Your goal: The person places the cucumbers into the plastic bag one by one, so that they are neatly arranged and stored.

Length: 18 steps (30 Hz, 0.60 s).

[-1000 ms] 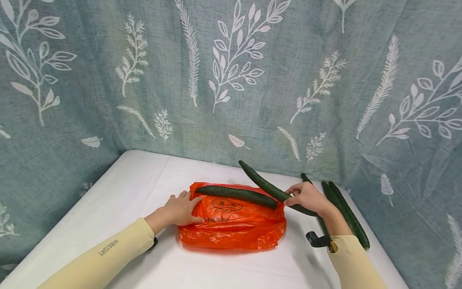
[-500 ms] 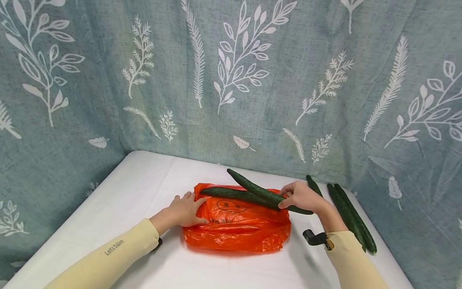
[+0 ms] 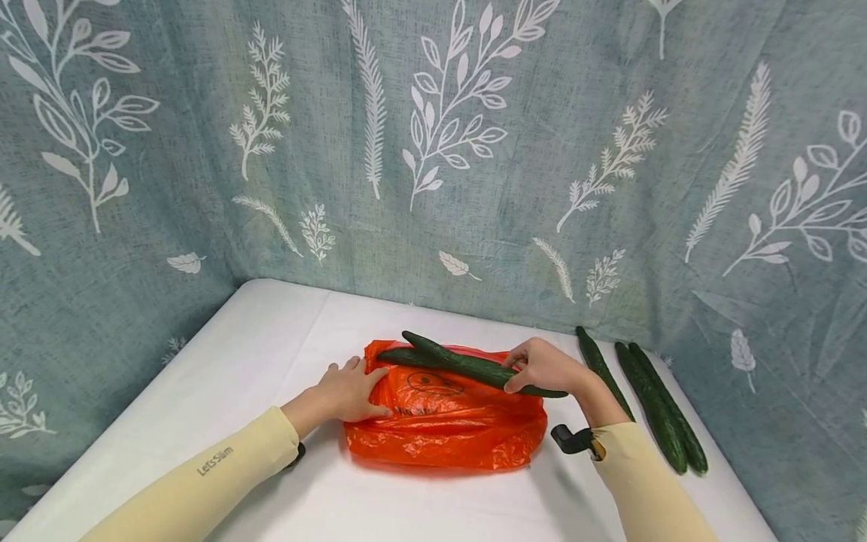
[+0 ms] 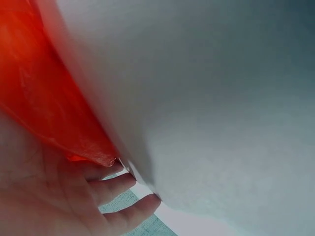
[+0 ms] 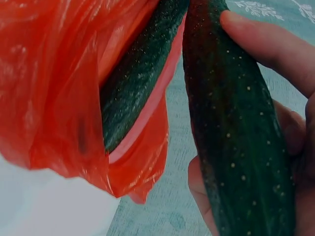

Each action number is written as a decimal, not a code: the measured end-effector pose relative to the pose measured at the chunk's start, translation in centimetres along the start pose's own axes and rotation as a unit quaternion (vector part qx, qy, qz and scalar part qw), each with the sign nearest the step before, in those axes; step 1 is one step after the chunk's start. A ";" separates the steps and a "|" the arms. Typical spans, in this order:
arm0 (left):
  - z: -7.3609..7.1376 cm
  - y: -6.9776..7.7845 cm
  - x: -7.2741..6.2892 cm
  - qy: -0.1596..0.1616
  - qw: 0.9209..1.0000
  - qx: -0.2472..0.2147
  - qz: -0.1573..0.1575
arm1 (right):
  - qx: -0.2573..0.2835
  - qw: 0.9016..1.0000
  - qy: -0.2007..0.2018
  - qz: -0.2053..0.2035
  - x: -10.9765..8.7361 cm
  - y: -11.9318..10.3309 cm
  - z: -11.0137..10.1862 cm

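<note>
An orange-red plastic bag (image 3: 447, 444) with a printed face lies on the white table. One cucumber (image 3: 395, 357) sits along its opening, with red plastic on both sides of it in the right wrist view. My right hand (image 3: 542, 369) grips a second cucumber (image 5: 236, 137) near one end and holds it slantwise over the bag; its far end overlaps the first cucumber in the head view. My left hand (image 3: 344, 393) rests at the bag's left edge, fingers spread, thumb on the plastic. The left wrist view shows the bag against its palm.
To the right lie a cucumber (image 3: 599, 365), partly hidden by the right arm, and a pair of cucumbers (image 3: 660, 406) side by side. A blue-green leaf-patterned curtain (image 3: 379, 248) hangs behind the table (image 3: 278, 339) and along its sides.
My right hand has carried its cucumber leftward and lower, over the bag opening and the cucumber lying there. The left hand keeps its place at the bag's edge. The view shifted slightly.
</note>
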<state>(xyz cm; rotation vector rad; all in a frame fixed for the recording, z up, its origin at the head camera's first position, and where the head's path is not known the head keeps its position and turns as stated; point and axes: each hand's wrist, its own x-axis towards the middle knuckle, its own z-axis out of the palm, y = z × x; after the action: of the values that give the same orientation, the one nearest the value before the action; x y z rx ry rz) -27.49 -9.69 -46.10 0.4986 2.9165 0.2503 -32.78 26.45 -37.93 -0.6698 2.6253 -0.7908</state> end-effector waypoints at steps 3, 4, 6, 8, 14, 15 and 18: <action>0.0 -0.1 0.0 0.000 1.000 0.002 0.000 | -0.003 1.000 -0.012 -0.002 0.5 -0.2 0.5; 0.0 -0.1 0.0 -0.001 1.000 0.003 0.000 | -0.004 1.000 -0.016 -0.003 0.6 -0.3 0.6; -0.1 0.0 0.1 0.001 1.000 0.007 0.001 | -0.007 1.000 -0.022 -0.008 0.8 -0.4 0.8; -0.1 0.0 0.0 0.001 1.000 0.008 0.002 | -0.010 0.999 -0.028 -0.012 0.9 -0.6 0.9; -0.2 0.0 0.0 0.006 1.000 0.005 0.007 | -0.017 0.998 -0.048 -0.021 1.4 -1.2 1.2; -0.2 0.0 -0.1 0.008 1.000 0.005 0.007 | -0.019 0.998 -0.051 -0.021 1.5 -1.3 1.3; -0.1 0.0 -0.1 0.008 1.000 0.003 0.006 | -0.024 0.998 -0.059 -0.021 1.9 -1.5 1.5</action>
<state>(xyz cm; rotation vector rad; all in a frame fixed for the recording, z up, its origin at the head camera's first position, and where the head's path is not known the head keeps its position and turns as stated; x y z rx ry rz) -27.45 -9.76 -45.99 0.5186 2.9319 0.2474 -33.18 23.71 -38.56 -0.7637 2.5378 -0.6796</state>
